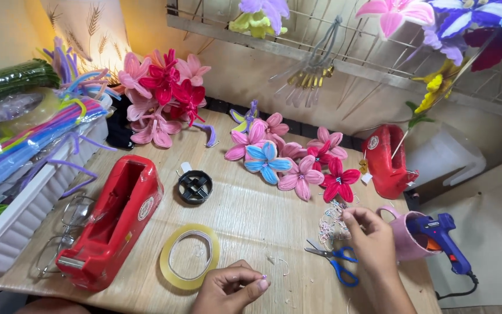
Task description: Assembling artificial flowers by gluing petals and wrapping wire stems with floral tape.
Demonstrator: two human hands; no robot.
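My left hand [230,288] rests near the table's front edge, pinching a tiny pale purple piece between thumb and forefinger. It lies just right of a roll of clear tape [190,257]. My right hand [370,241] reaches into a small heap of thin wire bits [331,224], fingertips closed on some of them. Blue-handled scissors [335,260] lie on the wood just left of that hand. Beyond the heap sits a cluster of pink, red and blue pipe-cleaner flowers [297,160].
A red tape dispenser [114,218] and eyeglasses [65,229] lie at left, a black tape core [194,186] behind the roll. A second red dispenser [386,160], a pink cup [405,235] and a blue glue gun [445,238] stand at right. Pipe cleaners [24,145] fill a left tray.
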